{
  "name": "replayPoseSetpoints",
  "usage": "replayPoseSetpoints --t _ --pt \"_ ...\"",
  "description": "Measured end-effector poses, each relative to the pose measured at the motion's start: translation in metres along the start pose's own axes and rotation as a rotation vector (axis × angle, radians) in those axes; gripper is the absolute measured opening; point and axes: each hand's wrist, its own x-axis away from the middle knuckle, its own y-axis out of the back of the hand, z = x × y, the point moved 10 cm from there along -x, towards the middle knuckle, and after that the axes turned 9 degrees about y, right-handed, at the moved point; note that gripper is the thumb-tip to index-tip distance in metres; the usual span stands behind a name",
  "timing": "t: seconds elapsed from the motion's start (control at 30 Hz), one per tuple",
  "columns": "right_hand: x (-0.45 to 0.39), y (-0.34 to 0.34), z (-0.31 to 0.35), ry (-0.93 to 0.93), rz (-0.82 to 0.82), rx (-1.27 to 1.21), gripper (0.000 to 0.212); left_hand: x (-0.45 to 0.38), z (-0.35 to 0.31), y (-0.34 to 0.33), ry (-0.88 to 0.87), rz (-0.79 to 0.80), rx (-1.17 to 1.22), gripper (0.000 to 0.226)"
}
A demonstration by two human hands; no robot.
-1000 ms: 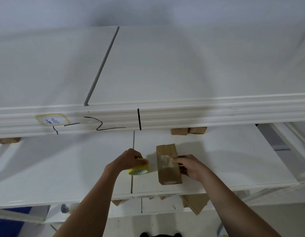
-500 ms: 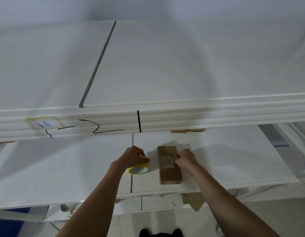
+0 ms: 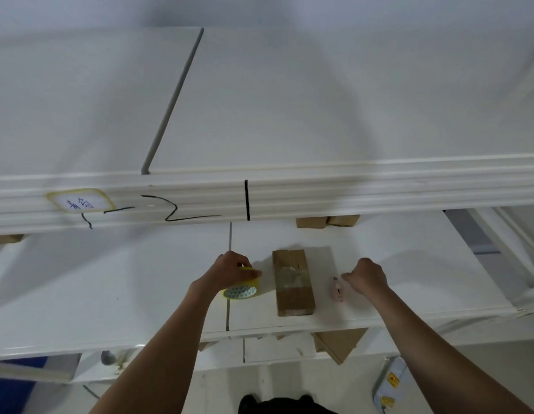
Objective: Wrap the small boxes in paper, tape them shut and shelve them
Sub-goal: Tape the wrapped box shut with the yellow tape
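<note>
Since half a second ago the right hand point(image 3: 366, 277) has left the wrapped box and moved out to the box's 3 o'clock side, where its curled fingers now pinch the top of a small pink utility cutter point(image 3: 337, 289) resting on the white shelf board point(image 3: 125, 294). The cutter lies just beside the box without touching it, with its dark tip pointing toward 12 o'clock.

The left hand point(image 3: 233, 271) has stayed where it was, at the box's 9 o'clock side. Its fingers are curled over a yellow roll of tape point(image 3: 241, 289) and grip it from above. The roll sits on the board, close to the box but apart from it, with a patterned core showing at its near face.

Between the two hands lies the paper-wrapped box point(image 3: 293, 282), a brown oblong resting flat with its long side running from 12 to 6 o'clock. A strip of clear tape point(image 3: 291, 277) shines across its top.

At 12 o'clock from the box, two more brown wrapped boxes point(image 3: 327, 222) sit at the back of the same board, partly hidden under the front rail of the upper shelf point(image 3: 379, 180). That rail carries black marker lines and a small yellow-edged label point(image 3: 80, 201) with blue handwriting. At 6 o'clock, below the board's front edge, pieces of brown paper point(image 3: 339, 343) show on a lower level.
</note>
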Motion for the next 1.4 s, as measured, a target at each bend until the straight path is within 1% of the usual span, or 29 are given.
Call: replayPoseSetpoints --t 0.07,0.13,0.3,0.37,0.47,0.53,0.63,0.7,0.73,0.8,0.87,0.9,1.0,1.13,1.4 --pt "0.005 -0.015 -0.002 -0.017 0.063 0.029 0.041 0.0 0.0 0.0 0.003 0.003 0.003 0.033" --pt "0.007 -0.025 0.0 -0.012 0.071 0.045 0.041 0.001 0.0 0.0 0.0 0.005 0.001 0.033" --pt "0.008 -0.036 0.0 -0.052 0.022 0.003 0.026 0.003 -0.001 0.0 -0.001 0.008 0.019 0.032" --pt "0.006 -0.036 0.001 -0.06 -0.014 -0.033 0.026 0.004 0.0 0.0 0.001 0.006 0.024 0.033" --pt "0.002 -0.028 0.011 -0.016 -0.115 -0.107 0.023 0.005 0.001 0.001 0.005 0.001 0.033 0.033" --pt "0.005 -0.017 0.029 0.043 -0.227 -0.171 0.017 0.005 0.0 0.0 0.005 0.0 0.037 0.033" --pt "0.019 -0.003 0.072 0.217 -0.379 -0.332 0.015 0.005 0.0 -0.001 0.01 0.006 0.035 0.033" --pt "0.03 0.001 0.102 0.325 -0.433 -0.418 0.015 0.005 0.0 0.0 0.011 0.005 0.036 0.033" --pt "0.035 0.0 0.116 0.378 -0.433 -0.452 0.016 0.006 0.0 0.0 0.009 0.003 0.04 0.033" --pt "0.044 -0.011 0.14 0.472 -0.379 -0.493 0.017 0.007 -0.001 0.001 0.011 0.001 0.045 0.031" --pt "0.051 -0.03 0.156 0.536 -0.31 -0.492 0.019 0.007 -0.001 0.001 0.018 0.0 0.051 0.03" --pt "0.054 -0.038 0.16 0.558 -0.3 -0.47 0.021 0.007 -0.001 0.001 0.021 -0.002 0.051 0.03" --pt "0.061 -0.053 0.159 0.594 -0.303 -0.431 0.021 0.008 -0.001 0.002 0.02 -0.017 0.051 0.027" --pt "0.065 -0.074 0.149 0.598 -0.195 -0.441 0.014 0.009 -0.002 0.002 0.0 -0.023 0.056 0.024" --pt "0.067 -0.086 0.149 0.7 -0.11 -0.445 0.023 0.008 0.0 0.001 0.003 0.003 0.08 0.022"
